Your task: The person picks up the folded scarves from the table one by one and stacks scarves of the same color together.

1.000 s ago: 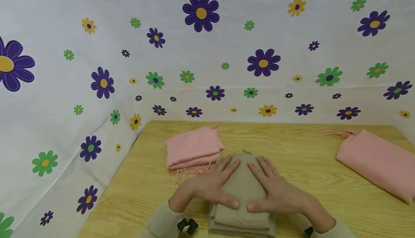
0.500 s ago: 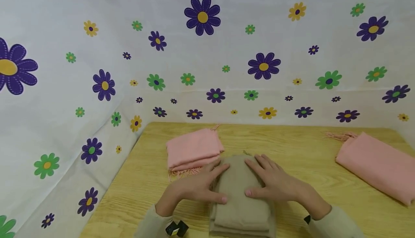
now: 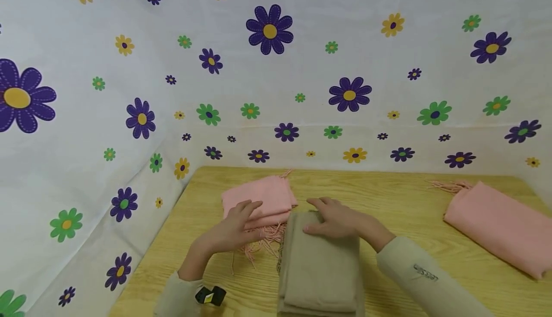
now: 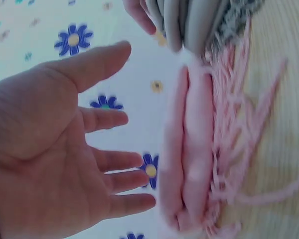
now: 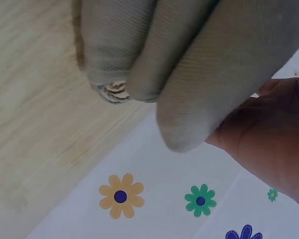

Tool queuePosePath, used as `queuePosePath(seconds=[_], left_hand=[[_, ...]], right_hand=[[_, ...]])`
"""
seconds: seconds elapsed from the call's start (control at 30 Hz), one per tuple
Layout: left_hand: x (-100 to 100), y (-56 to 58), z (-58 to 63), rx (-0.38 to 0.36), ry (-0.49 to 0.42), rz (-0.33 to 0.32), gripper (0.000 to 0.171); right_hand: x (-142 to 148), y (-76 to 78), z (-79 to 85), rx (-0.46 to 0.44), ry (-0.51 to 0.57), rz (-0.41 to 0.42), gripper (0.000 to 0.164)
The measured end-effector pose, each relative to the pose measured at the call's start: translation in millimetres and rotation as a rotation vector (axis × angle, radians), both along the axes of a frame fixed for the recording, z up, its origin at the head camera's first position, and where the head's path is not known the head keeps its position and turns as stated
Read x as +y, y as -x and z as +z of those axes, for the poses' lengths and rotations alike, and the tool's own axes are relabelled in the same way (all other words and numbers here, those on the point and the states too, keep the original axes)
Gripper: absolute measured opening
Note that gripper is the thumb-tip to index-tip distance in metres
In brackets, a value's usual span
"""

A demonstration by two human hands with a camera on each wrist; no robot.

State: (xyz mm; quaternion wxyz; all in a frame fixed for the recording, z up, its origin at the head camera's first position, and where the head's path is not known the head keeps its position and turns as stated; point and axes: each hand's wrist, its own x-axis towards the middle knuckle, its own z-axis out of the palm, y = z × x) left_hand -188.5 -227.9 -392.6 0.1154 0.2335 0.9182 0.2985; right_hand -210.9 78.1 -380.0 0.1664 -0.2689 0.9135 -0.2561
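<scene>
A folded beige scarf lies in layers on the table at the front middle. My right hand is over its far end, fingers extended; in the right wrist view the scarf's layers hide much of that hand. To the left, my left hand hovers beside a smaller folded pink scarf. The left wrist view shows that palm bare, fingers apart and nearly straight, with the pink scarf's folded edge and loose fringe a short way off.
Another folded pink scarf lies at the right side of the wooden table. A white flowered sheet hangs behind the table and along its left side. A black strap piece sits at my left wrist.
My left hand has left the beige scarf and moved left toward the pink one. My right hand has shifted inward to the beige scarf's far end. The scarves stay in place.
</scene>
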Motion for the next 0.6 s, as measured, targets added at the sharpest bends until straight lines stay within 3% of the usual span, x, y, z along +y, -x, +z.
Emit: queuePosePath(seconds=[0.13,0.4,0.6], left_hand=[[-17.2,6.9,-5.5,0.032,-0.017,0.118,0.071],[-39.2,29.6,-12.5,-0.016,-0.112,0.388,0.071],[-44.2,39.8,-18.0,-0.081,-0.179,0.437,0.074]], right_hand=[[-16.1,13.5,3.6,-0.033,-0.005,0.015,0.076],[-47.3,35.5,13.9,-0.049,0.032,0.013,0.071],[-62.1,40.5,14.6,-0.021,-0.057,0.014,0.067]])
